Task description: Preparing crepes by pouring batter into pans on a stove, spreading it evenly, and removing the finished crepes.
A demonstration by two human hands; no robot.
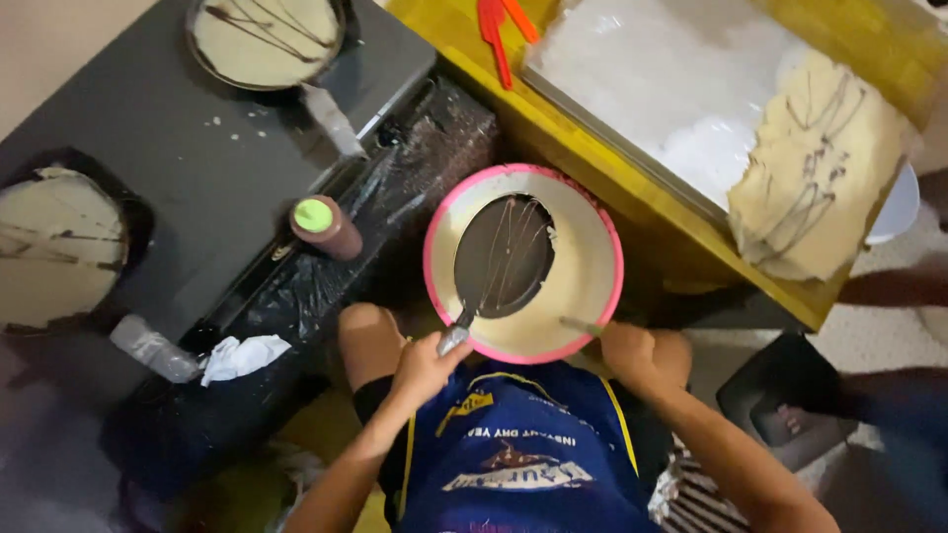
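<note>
A pink-rimmed bowl [583, 296] rests in front of me, its inside coated with pale batter around a dark bare patch in the middle. My left hand [423, 367] is closed around the metal handle of a wire whisk [499, 266], whose loops reach into the bowl. My right hand [632, 353] grips the bowl's near right edge. Below both hands is my blue apron [518, 454].
A dark griddle top [197, 178] at left carries two round pans of pale batter with brown streaks [265, 38] [54, 252] and a brown bottle with a green cap [324, 227]. A yellow table [612, 168] holds a white tray [662, 79], stacked crepes [820, 168] and red utensils [499, 30].
</note>
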